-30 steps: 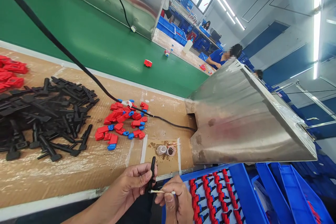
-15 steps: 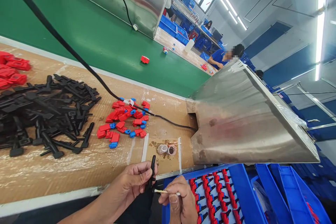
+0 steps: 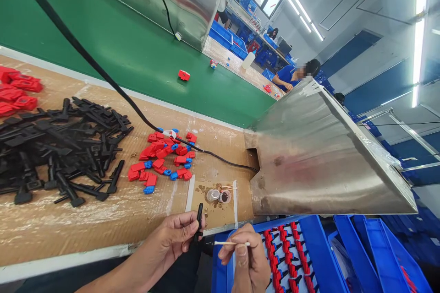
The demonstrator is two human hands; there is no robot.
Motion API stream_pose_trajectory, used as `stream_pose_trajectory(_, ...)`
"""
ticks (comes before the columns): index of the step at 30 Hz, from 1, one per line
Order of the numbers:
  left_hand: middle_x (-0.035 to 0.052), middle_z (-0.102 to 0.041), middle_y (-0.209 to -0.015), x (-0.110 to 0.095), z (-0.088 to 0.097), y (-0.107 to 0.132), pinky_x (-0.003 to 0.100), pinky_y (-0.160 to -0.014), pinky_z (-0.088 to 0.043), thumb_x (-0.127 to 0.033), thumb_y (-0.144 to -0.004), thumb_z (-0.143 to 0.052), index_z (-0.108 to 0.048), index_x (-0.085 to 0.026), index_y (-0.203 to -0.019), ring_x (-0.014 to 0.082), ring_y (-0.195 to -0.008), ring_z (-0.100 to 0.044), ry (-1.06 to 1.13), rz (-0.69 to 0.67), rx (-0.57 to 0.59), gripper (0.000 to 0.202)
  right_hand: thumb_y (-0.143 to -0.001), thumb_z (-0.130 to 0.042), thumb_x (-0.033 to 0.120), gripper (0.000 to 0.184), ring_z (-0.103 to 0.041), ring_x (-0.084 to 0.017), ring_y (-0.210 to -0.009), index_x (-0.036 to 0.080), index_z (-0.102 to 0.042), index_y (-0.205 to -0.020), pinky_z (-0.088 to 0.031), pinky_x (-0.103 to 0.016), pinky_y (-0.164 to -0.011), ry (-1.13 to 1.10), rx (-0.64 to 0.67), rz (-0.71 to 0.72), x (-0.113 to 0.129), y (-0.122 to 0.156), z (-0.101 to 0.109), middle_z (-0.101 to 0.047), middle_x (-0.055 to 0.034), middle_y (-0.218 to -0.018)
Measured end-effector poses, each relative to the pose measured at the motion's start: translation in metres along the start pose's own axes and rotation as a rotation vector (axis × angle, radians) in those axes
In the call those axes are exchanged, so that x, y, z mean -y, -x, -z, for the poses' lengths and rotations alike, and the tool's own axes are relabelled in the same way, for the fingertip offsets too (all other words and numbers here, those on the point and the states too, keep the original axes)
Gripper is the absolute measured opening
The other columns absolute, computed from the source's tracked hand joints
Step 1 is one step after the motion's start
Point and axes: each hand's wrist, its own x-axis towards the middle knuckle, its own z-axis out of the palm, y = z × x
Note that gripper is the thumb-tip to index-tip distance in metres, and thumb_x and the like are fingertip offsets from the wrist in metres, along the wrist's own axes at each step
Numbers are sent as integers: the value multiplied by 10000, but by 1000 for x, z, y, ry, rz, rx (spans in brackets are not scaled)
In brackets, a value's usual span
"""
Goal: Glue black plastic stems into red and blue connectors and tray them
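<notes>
Between the thumb and fingers of my left hand (image 3: 178, 236) is a small black plastic part (image 3: 199, 219), held upright near the table's front edge. My right hand (image 3: 245, 256) pinches a cotton swab (image 3: 231, 243), which lies level with its tip pointing left, a short gap from the black part. Ahead of my hands, two small cups (image 3: 224, 196), one with dark liquid, stand on the wet-spotted cardboard. Red-and-blue plastic pieces (image 3: 160, 151) lie in a loose group farther left. A large heap of black parts (image 3: 58, 151) covers the cardboard beyond them.
A black cable (image 3: 103, 75) crosses over the table into a metal panel (image 3: 326, 160). Behind runs a green belt (image 3: 137, 59) carrying a red piece (image 3: 184, 75). Below right, a blue crate (image 3: 311, 242) holds rows of assembled pieces. A co-worker (image 3: 287, 75) sits farther back.
My right hand has moved right with the cotton swab, away from the black part. My left hand stays nearly still. The red piece on the green belt has shifted left.
</notes>
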Motion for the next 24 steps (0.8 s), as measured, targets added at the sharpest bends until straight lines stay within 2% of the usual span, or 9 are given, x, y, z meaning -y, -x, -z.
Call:
stream_pose_trajectory(2, 20, -620, -710, -1, 0, 0, 170, -527, -377, -546, -428, -1029, -814, -146, -702, 115, -636, -470, 19, 0, -16, 530, -1107, -465, 331, 222, -600, -130, -612, 254, -665, -1048, -486, -213, -526, 16, -35, 27, -1, -9, 8, -635, 8, -748)
stream_pose_trajectory(5, 29, -645, -719, -3, 0, 1, 162, -548, -413, -514, -434, -1039, -825, -143, -717, 120, -659, -517, 39, 4, -6, 513, -1100, -457, 284, 219, -588, -127, -632, 245, -666, -1044, -477, -214, -552, 161, -52, 89, -10, -27, 20, -617, 10, -767)
stream_pose_trajectory(10, 13, -631, -648, -3, 4, 1, 161, -518, -408, -506, -407, -1048, -816, -145, -681, 108, -604, -494, 59, -11, -18, 509, -1078, -487, 308, 222, -581, -144, -671, 224, -681, -1011, -476, -249, -632, 409, 11, 47, -42, -48, 33, -613, 2, -801)
stream_pose_trajectory(15, 19, -656, -671, -6, 9, 3, 176, -505, -394, -490, -379, -1058, -804, -157, -676, 111, -599, -482, 75, -4, -59, 513, -1043, -549, 422, 288, -568, -158, -689, 219, -734, -953, -455, -273, -692, 336, 22, -98, -70, -56, 32, -619, 1, -771)
stream_pose_trajectory(19, 24, -681, -724, -7, 13, 8, 192, -568, -450, -451, -516, -1032, -819, -175, -772, 139, -658, -542, 86, -7, -48, 433, -978, -641, 523, 351, -561, -160, -725, 218, -768, -863, -446, -273, -737, 249, -14, -166, -78, -61, 27, -627, -4, -744)
stream_pose_trajectory(21, 26, -691, -742, -7, 15, 9, 185, -602, -471, -443, -542, -1025, -820, -173, -798, 139, -683, -564, 97, 2, -48, 425, -927, -690, 585, 404, -544, -151, -680, 204, -764, -816, -443, -261, -680, 174, -50, -239, -82, -64, 26, -614, -1, -693)
stream_pose_trajectory(24, 27, -703, -729, -8, 15, 8, 170, -608, -483, -445, -497, -1042, -810, -159, -759, 129, -677, -579, 113, 32, -37, 452, -824, -748, 688, 502, -487, -121, -557, 187, -737, -813, -391, -225, -511, 10, -117, -386, -86, -68, 28, -590, 14, -636)
